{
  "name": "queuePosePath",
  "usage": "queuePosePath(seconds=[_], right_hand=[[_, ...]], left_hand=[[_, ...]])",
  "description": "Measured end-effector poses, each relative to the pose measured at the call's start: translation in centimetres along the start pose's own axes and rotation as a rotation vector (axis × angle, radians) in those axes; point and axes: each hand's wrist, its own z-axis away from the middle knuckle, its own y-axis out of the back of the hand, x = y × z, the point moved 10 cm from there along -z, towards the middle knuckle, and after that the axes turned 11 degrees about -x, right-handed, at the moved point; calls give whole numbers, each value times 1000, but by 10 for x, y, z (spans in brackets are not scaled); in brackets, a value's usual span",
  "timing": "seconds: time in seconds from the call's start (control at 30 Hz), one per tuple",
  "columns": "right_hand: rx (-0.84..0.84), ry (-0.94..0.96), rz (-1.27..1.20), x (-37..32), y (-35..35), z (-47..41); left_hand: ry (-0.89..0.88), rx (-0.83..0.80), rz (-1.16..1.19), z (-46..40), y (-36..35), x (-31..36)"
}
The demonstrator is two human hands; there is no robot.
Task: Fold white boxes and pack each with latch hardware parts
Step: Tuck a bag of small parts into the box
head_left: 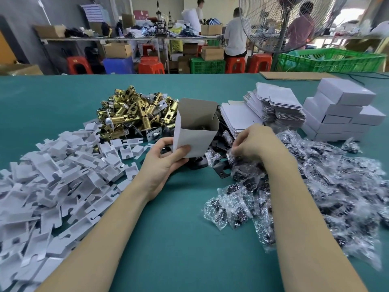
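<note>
One open white box (194, 131) in hand. Closed white boxes (345, 110): roughly ten visible, stacked. Flat box blanks (275, 104): two stacks, uncountable. Brass latches (134, 112), white card inserts (59, 180), bagged screw packets (328, 186): one heap each, too many to count. Two hands.

Green-covered bench (63, 91) fills the foreground. At twelve o'clock, a long worktable (126, 39) cluttered with cartons, red stools (79, 65) beneath, grey wall (31, 13) behind. At one o'clock, a pedestal fan (280, 22); green crate (328, 60) alongside.
</note>
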Motion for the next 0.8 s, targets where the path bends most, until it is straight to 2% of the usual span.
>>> queuePosePath(seconds=[0.07,0.23,0.33,0.47,0.53,0.6,0.7,0.8], right_hand=[[37,52,-105,-3,11,4],[351,190,-226,-13,55,19],[396,308,-445,-20,70,30],[375,572,-709,-50,91,58],[344,677,-690,-70,95,71],[291,704,-590,-88,89,76],[238,621,-344,-106,66,68],[314,534,-99,-115,48,61]], left_hand=[[19,-38,6,0,-1,-1],[63,-71,-23,1,-5,-4],[58,-41,0,0,-4,-4],[75,-4,-5,1,-2,-6],[96,-3,-34,1,-4,-7],[109,3,-48,1,-4,-7],[114,20,-51,1,-4,-6],[125,6,-45,2,-5,-7]])
